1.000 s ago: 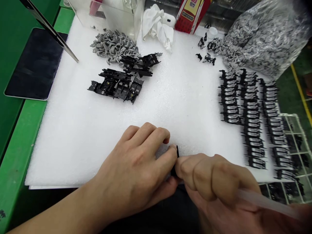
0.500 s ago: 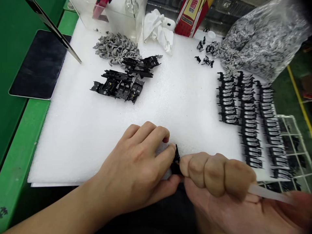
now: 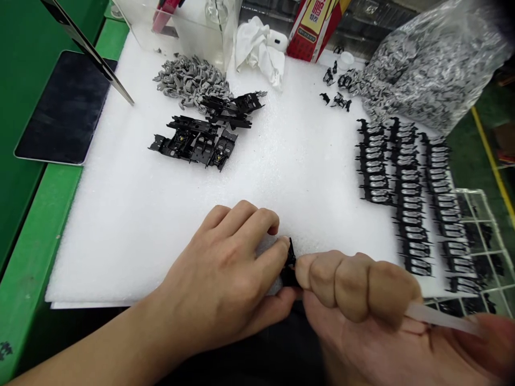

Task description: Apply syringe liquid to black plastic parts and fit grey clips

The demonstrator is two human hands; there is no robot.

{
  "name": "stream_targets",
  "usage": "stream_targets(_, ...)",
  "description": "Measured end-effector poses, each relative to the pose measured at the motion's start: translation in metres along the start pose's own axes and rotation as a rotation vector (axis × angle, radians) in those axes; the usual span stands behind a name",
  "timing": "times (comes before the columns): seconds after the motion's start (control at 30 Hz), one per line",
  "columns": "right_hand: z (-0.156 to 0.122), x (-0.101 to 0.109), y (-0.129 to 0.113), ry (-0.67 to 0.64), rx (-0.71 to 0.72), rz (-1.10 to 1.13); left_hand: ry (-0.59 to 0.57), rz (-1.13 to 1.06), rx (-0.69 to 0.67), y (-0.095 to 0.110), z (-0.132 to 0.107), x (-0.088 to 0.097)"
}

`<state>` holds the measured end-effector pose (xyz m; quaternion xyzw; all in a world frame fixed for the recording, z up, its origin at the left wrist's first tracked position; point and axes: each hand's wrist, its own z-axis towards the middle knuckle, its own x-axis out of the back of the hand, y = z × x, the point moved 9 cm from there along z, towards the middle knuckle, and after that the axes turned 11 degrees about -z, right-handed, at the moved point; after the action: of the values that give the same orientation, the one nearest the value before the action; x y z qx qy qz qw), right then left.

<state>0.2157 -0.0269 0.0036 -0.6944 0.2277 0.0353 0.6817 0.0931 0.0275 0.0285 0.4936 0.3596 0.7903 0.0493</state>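
A small black plastic part is pinched upright between my left hand and my right hand, just above the near edge of the white foam sheet. Most of the part is hidden by my fingers. My right hand also holds a pale translucent strip, which runs out towards the lower right. Beyond my hands, black plastic frames lie in a loose heap beside a pile of grey clips. Rows of black parts with silver faces line the right side of the foam.
A bulging plastic bag of parts and a white cloth lie at the back. Behind them stand a clear box and a red carton. A dark tablet lies left, and a wire rack stands right.
My hands stay pinched on the black part, which now shows more clearly between my fingers. My right hand has shifted slightly, and the whole view has tilted a little.
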Motion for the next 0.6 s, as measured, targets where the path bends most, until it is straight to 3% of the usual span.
stream_targets(0.27,-0.003,0.005,-0.004,0.018,0.061,-0.006,-0.009,-0.003,-0.004,0.000,0.000,-0.001)
stream_targets(0.4,0.001,-0.002,0.001,-0.034,-0.008,-0.082,-0.022,-0.012,0.015,-0.002,0.000,-0.003)
stream_targets(0.5,-0.002,-0.011,-0.002,-0.073,0.018,-0.150,-0.024,-0.027,0.018,-0.002,-0.001,-0.001)
stream_targets(0.6,0.000,-0.024,-0.029,-0.134,0.167,-0.473,-0.028,-0.064,0.030,-0.001,-0.003,0.000)
